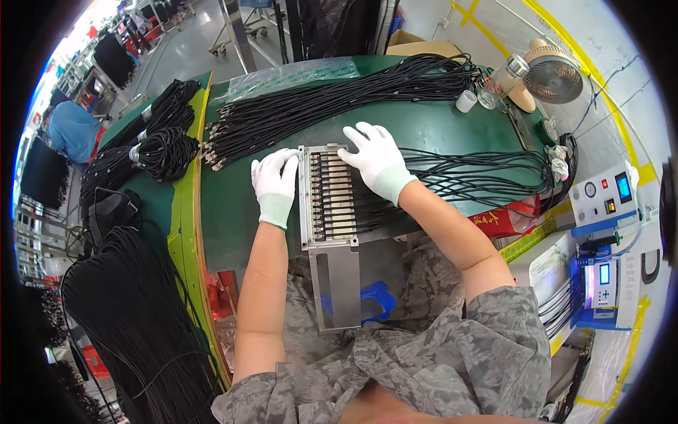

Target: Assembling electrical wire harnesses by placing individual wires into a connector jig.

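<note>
A metal fixture (306,201) with several slots lies before me on the green table, its hinged frame (335,326) hanging over the near edge. Cable connectors (342,204) sit side by side in the slots, and their black cables (462,169) trail off to the right. At the fixture's upper left side is my left hand (275,182) in a white glove, fingers loosely apart, holding nothing. My right hand (378,161), gloved too, reaches over the cables with its fingers spread. Its thumb rests at the fixture's upper right edge, by the farthest connectors.
A bundle of black cables (339,99) stretches across the table's far side. More coiled cables (166,154) and a large cable pile (141,325) are at left. A glass bottle (503,81), a white cup (466,101) and a fan (554,76) stand at far right, above test devices (604,198).
</note>
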Available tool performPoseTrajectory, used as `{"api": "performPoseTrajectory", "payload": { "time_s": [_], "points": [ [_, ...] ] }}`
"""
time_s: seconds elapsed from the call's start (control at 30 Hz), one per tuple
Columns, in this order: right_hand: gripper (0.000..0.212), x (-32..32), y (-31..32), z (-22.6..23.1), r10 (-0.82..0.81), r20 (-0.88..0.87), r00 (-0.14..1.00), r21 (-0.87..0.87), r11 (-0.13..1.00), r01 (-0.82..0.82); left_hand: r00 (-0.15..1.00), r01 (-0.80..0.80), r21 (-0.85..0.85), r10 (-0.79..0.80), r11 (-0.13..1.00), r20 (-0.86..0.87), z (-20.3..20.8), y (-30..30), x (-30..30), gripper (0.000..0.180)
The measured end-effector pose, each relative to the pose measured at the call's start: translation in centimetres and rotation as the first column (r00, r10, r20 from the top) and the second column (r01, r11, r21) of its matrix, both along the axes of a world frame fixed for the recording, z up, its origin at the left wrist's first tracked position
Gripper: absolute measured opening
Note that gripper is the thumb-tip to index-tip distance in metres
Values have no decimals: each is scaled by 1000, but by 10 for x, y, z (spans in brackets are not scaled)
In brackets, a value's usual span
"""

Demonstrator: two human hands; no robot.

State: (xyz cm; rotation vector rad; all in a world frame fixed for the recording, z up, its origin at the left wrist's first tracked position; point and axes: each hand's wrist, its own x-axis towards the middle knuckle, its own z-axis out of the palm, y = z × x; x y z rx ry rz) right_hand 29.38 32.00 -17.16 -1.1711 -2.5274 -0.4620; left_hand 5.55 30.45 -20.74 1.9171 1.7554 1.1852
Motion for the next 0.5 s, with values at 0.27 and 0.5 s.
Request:
{"api": "performPoseTrajectory", "payload": {
  "time_s": [0.27,0.5],
  "points": [
    [46,14,-92,12,283,-272,920,-205,917,-343,998,45,-12,-44,999,40,-12,6,-6,24],
    [51,-5,-203,-51,451,-108,886,-289,838,-462,990,68,22,-70,997,126,-11,9,-5,25]
  ]
}}
